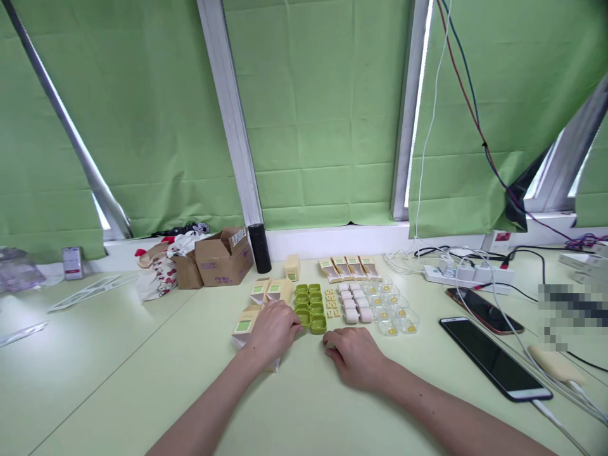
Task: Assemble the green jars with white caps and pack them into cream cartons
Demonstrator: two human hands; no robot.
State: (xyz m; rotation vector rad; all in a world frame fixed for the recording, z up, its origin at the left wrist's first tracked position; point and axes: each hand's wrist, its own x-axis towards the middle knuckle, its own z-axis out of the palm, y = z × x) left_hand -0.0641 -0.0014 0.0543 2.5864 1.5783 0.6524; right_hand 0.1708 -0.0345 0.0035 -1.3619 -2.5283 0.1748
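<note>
Well out beyond the left hand [276,330], at the far left: a clear plastic container [16,269], then an upright phone [72,263] and white cut-out strips [85,293] on the pale table [142,392]. Closer in, ahead and to the left of that hand: a patterned bag [156,277], a brown cardboard box [224,261] with flaps up, and a black cylinder [259,249] standing upright. Just left of the left hand and partly under it: cream cartons [243,325] with green panels, some tilted. Straight ahead of it, well apart: one more small carton [292,268].

Left hand palm down, fingers bent, fingertips at the near left green container [304,323]. Cannot tell whether clamped on it or only resting against it. Ahead of the fingertips and to their right: the other olive-green containers [316,310], in two columns. Between those and the pink blocks, ahead of the right hand [355,356]: small yellow pieces [329,304] in short rows.

Right hand low over the table, fingers loosely curled, thumb and forefinger slightly apart, just short of the nearest green container. Directly ahead of its knuckles: pale pink blocks [349,304] in two columns, with a row of tilted cartons [350,268] farther off. Ahead and to the right of it: clear shells [385,314] with yellow contents. Farther right: a white power strip [468,276], two dark-screened phones [494,358], and a beige block [553,363] on a cable.
</note>
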